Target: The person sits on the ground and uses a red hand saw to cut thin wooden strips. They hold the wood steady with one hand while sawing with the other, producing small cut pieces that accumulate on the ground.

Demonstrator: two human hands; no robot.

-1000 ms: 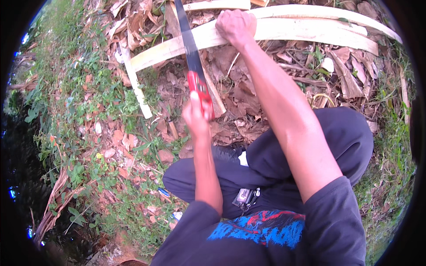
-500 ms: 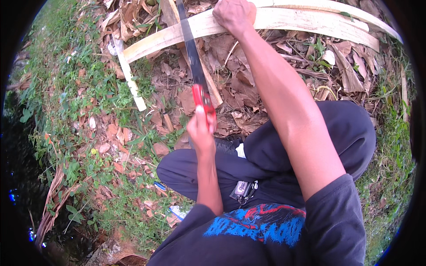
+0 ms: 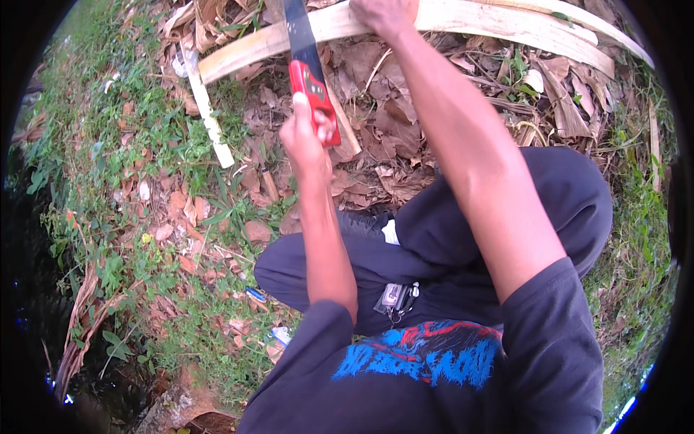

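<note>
My left hand (image 3: 309, 137) is closed round the red handle of a hand saw (image 3: 312, 90). The saw's dark blade lies across a pale wooden board (image 3: 253, 52), left of my other hand. My right hand (image 3: 387, 14), partly cut off by the upper edge of the view, grips the same board from above. The board bends across the top of the picture through the lens. A second pale strip (image 3: 578, 18) lies behind its right part. Under the blade, a narrow brown stick (image 3: 343, 119) slants along the ground.
A short white strip (image 3: 209, 119) lies by the board's left end. Dry leaves (image 3: 383, 130) cover the ground ahead, with green plants (image 3: 144, 152) to the left. My crossed legs (image 3: 499, 202) are close below. A blue pen-like thing (image 3: 255, 294) lies beside my left knee.
My left hand has pushed the saw forward, away from my body, so the handle is now close to the board. My right hand keeps its grip on the board.
</note>
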